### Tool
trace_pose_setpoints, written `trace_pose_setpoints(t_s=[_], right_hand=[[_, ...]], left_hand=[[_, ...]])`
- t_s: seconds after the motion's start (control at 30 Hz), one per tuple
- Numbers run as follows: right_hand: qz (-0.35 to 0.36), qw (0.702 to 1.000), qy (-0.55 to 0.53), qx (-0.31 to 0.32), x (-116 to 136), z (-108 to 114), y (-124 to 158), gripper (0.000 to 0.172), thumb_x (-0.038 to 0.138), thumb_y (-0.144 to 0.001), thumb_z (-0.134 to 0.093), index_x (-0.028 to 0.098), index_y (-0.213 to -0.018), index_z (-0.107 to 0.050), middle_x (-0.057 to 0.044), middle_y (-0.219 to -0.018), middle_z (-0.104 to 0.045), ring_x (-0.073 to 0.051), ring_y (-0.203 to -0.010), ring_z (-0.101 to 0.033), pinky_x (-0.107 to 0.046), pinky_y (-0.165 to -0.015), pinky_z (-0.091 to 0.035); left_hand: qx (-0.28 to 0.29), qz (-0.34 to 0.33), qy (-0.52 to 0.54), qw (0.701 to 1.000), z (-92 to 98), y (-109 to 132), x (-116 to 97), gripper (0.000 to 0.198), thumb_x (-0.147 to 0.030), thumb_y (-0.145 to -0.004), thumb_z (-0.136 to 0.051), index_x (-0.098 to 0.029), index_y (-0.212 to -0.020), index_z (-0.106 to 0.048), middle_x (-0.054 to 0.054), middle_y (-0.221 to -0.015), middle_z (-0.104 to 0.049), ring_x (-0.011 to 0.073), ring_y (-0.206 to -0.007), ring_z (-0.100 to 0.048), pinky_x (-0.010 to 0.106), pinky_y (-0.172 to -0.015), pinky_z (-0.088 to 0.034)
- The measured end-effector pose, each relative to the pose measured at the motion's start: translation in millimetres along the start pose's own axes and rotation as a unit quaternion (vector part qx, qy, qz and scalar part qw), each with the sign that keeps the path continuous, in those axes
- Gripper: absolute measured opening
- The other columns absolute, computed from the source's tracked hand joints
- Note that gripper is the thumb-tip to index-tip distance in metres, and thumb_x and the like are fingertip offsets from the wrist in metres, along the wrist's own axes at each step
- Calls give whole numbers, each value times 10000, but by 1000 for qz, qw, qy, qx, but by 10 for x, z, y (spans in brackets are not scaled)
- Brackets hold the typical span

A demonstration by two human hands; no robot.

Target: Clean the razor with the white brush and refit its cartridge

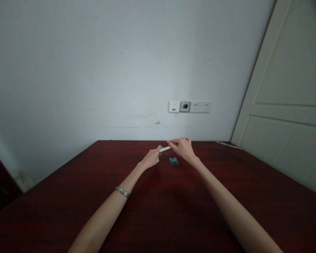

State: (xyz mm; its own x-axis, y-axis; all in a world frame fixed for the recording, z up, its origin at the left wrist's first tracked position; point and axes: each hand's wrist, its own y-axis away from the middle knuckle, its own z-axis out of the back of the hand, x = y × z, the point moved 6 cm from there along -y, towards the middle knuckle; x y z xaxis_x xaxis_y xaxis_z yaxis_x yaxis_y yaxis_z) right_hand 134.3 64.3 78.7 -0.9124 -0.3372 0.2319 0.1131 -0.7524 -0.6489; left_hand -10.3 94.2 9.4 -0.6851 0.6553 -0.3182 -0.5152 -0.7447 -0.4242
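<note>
Both my arms reach far out over a dark red wooden table [158,211]. My left hand [152,157] and my right hand [183,147] each pinch one end of a thin white strip [165,149], held just above the tabletop between them. I cannot tell what the strip is made of. A small dark teal-and-black box [174,161] lies on the table right under my right hand. A silver bracelet [122,192] sits on my left wrist.
A white wall rises behind the table with a row of sockets and a switch [190,106]. A white panelled door [292,98] stands at the right. A pale flat strip [229,144] lies at the table's far right corner.
</note>
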Motion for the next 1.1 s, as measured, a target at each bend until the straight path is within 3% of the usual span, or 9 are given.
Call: trace_pose_setpoints(t_s=[0.23, 0.47, 0.7, 0.9, 1.1], right_hand=[[-4, 999, 1, -41, -332, 13, -42, 471, 497, -853, -405, 197, -549, -603, -30, -615, -637, -191, -762, -516, -342, -829, -233], [23, 998, -34, -37, -96, 36, -13, 468, 513, -846, -427, 195, -534, -570, -10, -586, -614, -180, -758, -501, -332, -822, -237], [-14, 999, -36, -24, -294, 27, -46, 523, 543, -850, -388, 188, -511, -570, -24, -560, -590, -201, -771, -502, -346, -813, -245], [17, 998, -59, -15, -107, -21, -18, 511, 556, -843, -393, 203, -541, -606, -26, -585, -605, -208, -813, -502, -355, -838, -245], [-29, 998, -52, -17, -284, -20, -27, 528, 560, -835, -404, 190, -503, -582, -30, -568, -595, -206, -798, -507, -320, -769, -269]], left_hand=[[-25, -22, 24, 999, 18, 13, 28, 169, -114, -852, -404, -200, -994, -436, 53, -823, -624, 200, -794, -633, 236, -664, -399], [-11, 2, 16, 1000, 36, 6, -25, 181, -122, -839, -428, -194, -1003, -459, 50, -777, -606, 206, -746, -631, 239, -652, -394], [-39, -11, 43, 998, 95, 25, 9, 165, -105, -839, -408, -198, -966, -455, 45, -790, -610, 193, -770, -627, 232, -668, -400], [-23, 7, 23, 999, 48, 1, -21, 164, -113, -831, -416, -194, -966, -461, 27, -729, -585, 191, -706, -616, 237, -650, -398], [-42, -33, 68, 996, 74, 2, 4, 134, -124, -842, -397, -207, -930, -454, 27, -764, -596, 178, -735, -613, 234, -676, -407]])
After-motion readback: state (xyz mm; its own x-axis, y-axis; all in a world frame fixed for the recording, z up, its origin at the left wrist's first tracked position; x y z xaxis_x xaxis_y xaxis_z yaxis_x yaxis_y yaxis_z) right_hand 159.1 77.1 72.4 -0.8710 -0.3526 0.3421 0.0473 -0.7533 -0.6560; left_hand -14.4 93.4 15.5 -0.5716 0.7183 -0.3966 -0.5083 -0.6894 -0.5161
